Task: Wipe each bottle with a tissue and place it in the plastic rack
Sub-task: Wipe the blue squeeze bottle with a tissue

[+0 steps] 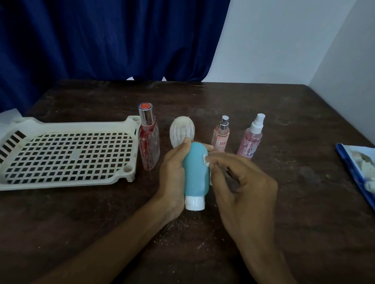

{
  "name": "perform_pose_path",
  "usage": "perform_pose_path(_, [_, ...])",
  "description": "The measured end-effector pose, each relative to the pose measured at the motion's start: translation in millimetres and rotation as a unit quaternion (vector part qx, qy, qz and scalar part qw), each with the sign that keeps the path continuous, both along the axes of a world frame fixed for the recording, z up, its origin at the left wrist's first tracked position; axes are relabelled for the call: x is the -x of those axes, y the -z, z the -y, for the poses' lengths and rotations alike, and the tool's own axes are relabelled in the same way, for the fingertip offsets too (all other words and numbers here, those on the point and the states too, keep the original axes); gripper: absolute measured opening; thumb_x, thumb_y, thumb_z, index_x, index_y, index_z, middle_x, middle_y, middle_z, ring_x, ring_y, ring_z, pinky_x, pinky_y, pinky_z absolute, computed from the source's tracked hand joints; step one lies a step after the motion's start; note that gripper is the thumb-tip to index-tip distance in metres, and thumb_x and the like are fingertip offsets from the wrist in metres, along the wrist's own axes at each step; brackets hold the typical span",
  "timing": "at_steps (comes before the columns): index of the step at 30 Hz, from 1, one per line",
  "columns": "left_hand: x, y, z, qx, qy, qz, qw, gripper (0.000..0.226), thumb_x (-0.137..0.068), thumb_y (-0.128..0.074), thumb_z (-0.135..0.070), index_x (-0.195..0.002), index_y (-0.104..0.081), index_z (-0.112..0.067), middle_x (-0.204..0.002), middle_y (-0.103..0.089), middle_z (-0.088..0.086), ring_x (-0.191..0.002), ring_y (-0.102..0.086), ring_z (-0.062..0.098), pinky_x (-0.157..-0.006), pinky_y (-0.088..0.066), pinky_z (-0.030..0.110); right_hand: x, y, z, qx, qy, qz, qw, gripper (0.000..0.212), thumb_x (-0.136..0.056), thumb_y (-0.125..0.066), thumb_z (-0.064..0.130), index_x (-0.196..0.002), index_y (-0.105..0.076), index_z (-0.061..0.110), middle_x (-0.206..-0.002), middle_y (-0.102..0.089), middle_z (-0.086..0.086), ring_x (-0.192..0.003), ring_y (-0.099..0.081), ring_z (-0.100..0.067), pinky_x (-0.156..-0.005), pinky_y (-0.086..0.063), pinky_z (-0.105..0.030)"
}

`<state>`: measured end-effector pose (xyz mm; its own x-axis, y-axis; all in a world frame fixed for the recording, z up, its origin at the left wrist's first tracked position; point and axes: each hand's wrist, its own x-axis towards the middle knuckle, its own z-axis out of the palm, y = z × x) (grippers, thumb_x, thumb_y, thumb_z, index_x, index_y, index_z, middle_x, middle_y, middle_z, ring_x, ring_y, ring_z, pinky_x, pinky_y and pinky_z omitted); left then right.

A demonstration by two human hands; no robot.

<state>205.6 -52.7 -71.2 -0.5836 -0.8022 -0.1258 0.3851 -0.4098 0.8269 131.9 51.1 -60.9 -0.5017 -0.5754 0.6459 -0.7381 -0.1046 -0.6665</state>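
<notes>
Both forearms come in from the near edge, and the left hand (173,175) is wrapped around a blue bottle (196,170), held above the table (293,203) with its white cap (195,202) pointing back toward the camera. Right hand (244,192) has its fingertips pinched tight on a small scrap of tissue (206,159), pressed against the bottle's upper right side. If I were doing this, I'd roll the bottle in the left hand while dragging the tissue down its length, since that scrap only covers a little patch at a time; the body looks soft and matte, probably squeezy, so go easy. Don't skip the cap, it looks smooth and hard. Just behind the hands there's a ribbed white oval bottle (181,134), a tall clear bottle with red flecks and a silver cap (148,141), and two pinkish spray bottles (221,138) (250,141) further right, all standing. Off to the left sits the rack (129,160), off-white plastic with a square grid floor, nothing in it yet, so I'd say this is early going. Far right is a blue tissue pack (371,187), crinkly looking. Table's dark and speckled with crumbs.
</notes>
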Motion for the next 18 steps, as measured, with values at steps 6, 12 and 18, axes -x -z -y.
perform_pose_path(6, [-3, -8, 1, 0.089, -0.015, 0.018, 0.996, 0.047, -0.105, -0.037, -0.032, -0.089, -0.067, 0.0, -0.083, -0.074, 0.02, -0.069, -0.072, 0.024, -0.065, -0.059, 0.031, -2, 12, -20, -0.022, -0.032, 0.005, 0.999, 0.024, -0.083, -0.074, -0.002, -0.099, -0.078, 0.016, -0.102, -0.073, 0.011, -0.096, -0.068, -0.001, -0.083, -0.053, -0.018])
perform_pose_path(12, [-19, -27, -8, 0.22, -0.1, 0.079, 0.967, 0.046, -0.108, -0.033, -0.032, -0.089, -0.068, -0.01, -0.072, -0.073, 0.009, -0.063, -0.069, 0.021, -0.061, -0.056, 0.031, -1, 18, -28, 0.02, -0.003, 0.06, 0.998, 0.028, -0.081, -0.073, -0.006, -0.095, -0.079, 0.017, -0.098, -0.074, 0.012, -0.093, -0.069, -0.001, -0.085, -0.05, -0.013])
perform_pose_path(18, [-57, -54, -12, 0.292, -0.129, 0.105, 0.942, 0.037, -0.106, -0.038, -0.041, -0.106, -0.059, -0.01, -0.078, -0.069, 0.009, -0.064, -0.064, 0.021, -0.057, -0.052, 0.032, -4, 24, -25, -0.006, -0.047, 0.05, 0.998, 0.026, -0.082, -0.074, -0.002, -0.097, -0.079, 0.019, -0.101, -0.073, 0.016, -0.097, -0.068, 0.0, -0.087, -0.051, -0.016])
